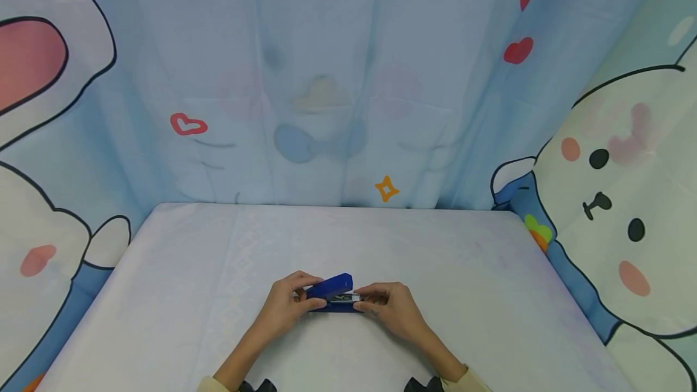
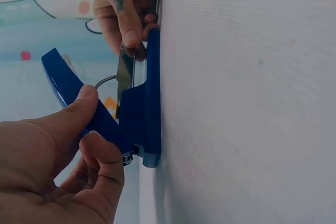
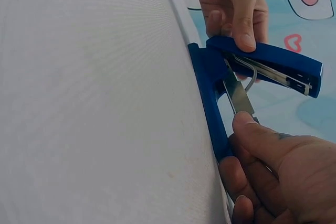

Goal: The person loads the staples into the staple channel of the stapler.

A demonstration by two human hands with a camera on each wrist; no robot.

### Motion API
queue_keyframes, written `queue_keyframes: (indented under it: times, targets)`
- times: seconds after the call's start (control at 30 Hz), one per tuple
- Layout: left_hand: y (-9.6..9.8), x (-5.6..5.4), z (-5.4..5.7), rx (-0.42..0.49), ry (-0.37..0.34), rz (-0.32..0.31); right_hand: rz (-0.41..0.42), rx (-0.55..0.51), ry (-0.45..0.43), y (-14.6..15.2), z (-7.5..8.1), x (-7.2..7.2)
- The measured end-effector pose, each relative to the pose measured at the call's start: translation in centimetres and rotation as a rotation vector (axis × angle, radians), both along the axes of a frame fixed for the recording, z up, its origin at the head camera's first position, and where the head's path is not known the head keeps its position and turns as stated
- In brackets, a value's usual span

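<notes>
A blue stapler (image 1: 330, 287) stands on the table, its top arm (image 2: 55, 74) swung up from the base (image 2: 153, 93). Between them the metal staple channel (image 3: 239, 95) is exposed, with a bent wire linking it to the raised arm. My left hand (image 1: 287, 302) grips the top arm near the hinge end, thumb on one side and curled fingers on the other. At the front end, my right hand (image 1: 393, 307) pinches the channel's tip, thumb on the metal and fingers by the base. Whether staples lie in the channel I cannot tell.
A white cloth covers the table (image 1: 261, 241). Behind it hangs a light blue curtain (image 1: 327, 77) printed with cartoon animals and hearts. Both sleeves (image 1: 467, 380) show at the near edge beside dark wrist pieces (image 1: 423, 385).
</notes>
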State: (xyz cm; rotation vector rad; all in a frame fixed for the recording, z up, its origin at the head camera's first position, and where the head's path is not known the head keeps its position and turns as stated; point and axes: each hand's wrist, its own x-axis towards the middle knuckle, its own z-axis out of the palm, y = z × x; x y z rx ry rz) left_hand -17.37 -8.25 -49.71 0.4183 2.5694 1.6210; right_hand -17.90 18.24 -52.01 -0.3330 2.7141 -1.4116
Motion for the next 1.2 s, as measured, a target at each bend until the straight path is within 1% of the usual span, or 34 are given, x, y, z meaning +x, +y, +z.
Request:
queue_keyframes:
  times: [0.3, 0.7, 1.03, 1.2]
  targets:
    - [0.16, -0.14, -0.04, -0.017, 0.020, -0.007, -0.018, 0.000, -0.007, -0.13, -0.03, -0.03]
    - [0.26, -0.34, -0.11, -0.086, 0.059, -0.033, -0.014, -0.010, -0.012, -0.10, -0.02, -0.01]
    - [0.38, -0.36, -0.15, -0.071, 0.039, -0.021, -0.015, -0.004, -0.006, -0.09, -0.25, -0.12]
    - [0.49, -0.42, -0.28, -0.079, 0.038, -0.011, -0.013, -0.001, 0.004, -0.05, -0.43, -0.21]
